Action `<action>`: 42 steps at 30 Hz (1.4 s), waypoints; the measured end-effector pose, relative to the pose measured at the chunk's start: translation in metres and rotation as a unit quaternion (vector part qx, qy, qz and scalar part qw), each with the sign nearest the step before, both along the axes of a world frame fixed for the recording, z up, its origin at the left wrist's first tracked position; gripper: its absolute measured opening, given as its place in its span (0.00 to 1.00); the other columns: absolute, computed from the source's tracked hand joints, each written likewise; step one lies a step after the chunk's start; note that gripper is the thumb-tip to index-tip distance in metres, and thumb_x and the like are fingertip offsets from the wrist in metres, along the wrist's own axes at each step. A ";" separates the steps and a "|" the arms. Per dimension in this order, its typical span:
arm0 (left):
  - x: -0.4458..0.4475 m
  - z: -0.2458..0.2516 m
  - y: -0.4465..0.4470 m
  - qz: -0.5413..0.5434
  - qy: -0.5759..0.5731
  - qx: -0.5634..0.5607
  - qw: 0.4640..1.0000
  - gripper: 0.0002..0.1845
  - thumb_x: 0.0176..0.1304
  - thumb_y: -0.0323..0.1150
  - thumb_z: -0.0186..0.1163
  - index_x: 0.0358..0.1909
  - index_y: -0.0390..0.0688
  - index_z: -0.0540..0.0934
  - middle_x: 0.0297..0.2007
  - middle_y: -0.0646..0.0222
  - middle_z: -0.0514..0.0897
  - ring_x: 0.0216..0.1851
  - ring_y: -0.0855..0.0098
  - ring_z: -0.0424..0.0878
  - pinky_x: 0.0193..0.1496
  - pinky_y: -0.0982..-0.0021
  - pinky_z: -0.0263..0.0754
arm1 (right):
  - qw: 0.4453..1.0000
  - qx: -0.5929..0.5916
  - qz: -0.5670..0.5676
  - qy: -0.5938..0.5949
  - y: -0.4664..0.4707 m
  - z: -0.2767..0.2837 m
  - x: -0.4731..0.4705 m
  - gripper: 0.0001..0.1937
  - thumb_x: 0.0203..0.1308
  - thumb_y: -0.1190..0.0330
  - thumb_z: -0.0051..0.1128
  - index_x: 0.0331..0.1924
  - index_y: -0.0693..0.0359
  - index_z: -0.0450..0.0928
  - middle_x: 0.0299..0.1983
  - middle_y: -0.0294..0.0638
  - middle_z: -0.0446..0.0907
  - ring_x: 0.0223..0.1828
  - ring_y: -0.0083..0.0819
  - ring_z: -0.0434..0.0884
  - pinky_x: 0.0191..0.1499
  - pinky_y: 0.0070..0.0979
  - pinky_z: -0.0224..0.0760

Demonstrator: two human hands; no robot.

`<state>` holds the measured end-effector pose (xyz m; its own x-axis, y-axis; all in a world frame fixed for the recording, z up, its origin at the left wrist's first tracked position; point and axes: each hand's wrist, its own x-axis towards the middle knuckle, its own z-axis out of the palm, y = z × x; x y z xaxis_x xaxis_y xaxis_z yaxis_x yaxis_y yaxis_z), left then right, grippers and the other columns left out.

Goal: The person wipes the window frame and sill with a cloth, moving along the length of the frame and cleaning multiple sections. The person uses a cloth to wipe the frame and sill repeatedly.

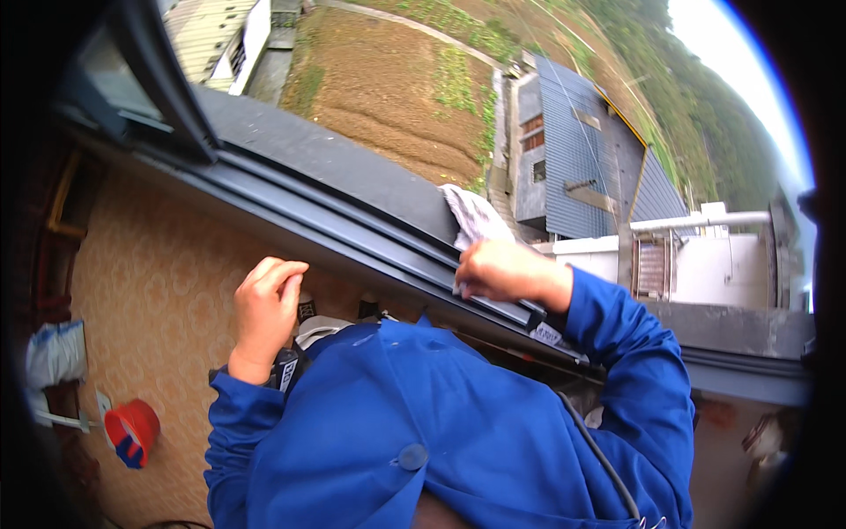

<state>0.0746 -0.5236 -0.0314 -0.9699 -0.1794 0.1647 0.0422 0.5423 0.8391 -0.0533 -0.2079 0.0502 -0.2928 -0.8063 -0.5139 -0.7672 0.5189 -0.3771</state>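
Observation:
My right hand [499,270] grips a pale, crumpled cloth [474,215] at the window's lower track. Part of the cloth lies over the dark outer sill [344,162], and a small end pokes out below my fingers. Under that hand runs the grey metal window track [344,228], with its parallel grooves. To the left, my left hand [268,307] is raised over the floor in front of my body, fingers curled loosely and thumb near the fingertips. Nothing shows in it, and it stays apart from the frame.
A window sash [158,79] stands at the left end of the track. On the patterned floor [165,297] sits a red bucket [142,423] with something blue at its rim. White bags [56,354] lie at far left. Outside are a bare field [390,79] and a blue-roofed building [575,152].

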 end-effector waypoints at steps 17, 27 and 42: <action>-0.067 0.062 0.042 -0.169 0.089 -0.061 0.980 0.10 0.54 0.20 0.62 0.38 0.41 0.83 0.29 0.65 0.81 0.24 0.68 0.76 0.29 0.72 0.71 | 0.756 -0.357 -0.548 -0.016 0.133 0.032 -0.086 0.14 0.68 0.61 0.55 0.44 0.66 0.80 0.32 0.35 0.82 0.34 0.21 0.78 0.38 0.22 0.71; -0.179 0.095 0.141 -0.395 -0.118 0.132 0.901 0.27 0.63 0.41 0.66 0.57 0.32 0.76 0.48 0.62 0.84 0.46 0.75 0.81 0.51 0.71 0.76 | 0.584 -0.599 -0.522 -0.164 0.089 0.098 -0.073 0.13 0.73 0.66 0.44 0.42 0.67 0.78 0.37 0.41 0.83 0.36 0.27 0.82 0.43 0.24 0.77; -0.178 0.166 0.143 -0.295 -0.004 0.481 0.826 0.04 0.63 0.25 0.62 0.32 0.40 0.76 0.33 0.69 0.82 0.34 0.79 0.80 0.38 0.77 0.76 | 0.750 -0.551 -0.361 0.062 0.058 0.062 -0.072 0.18 0.63 0.62 0.61 0.51 0.64 0.75 0.52 0.43 0.79 0.55 0.30 0.76 0.60 0.30 0.67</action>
<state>-0.1034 -0.3801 0.1341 -0.9359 0.2798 0.2141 0.0532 -0.4887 0.8708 -0.1248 -0.1497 0.1125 -0.8474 -0.3305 0.4156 -0.5016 0.2414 -0.8307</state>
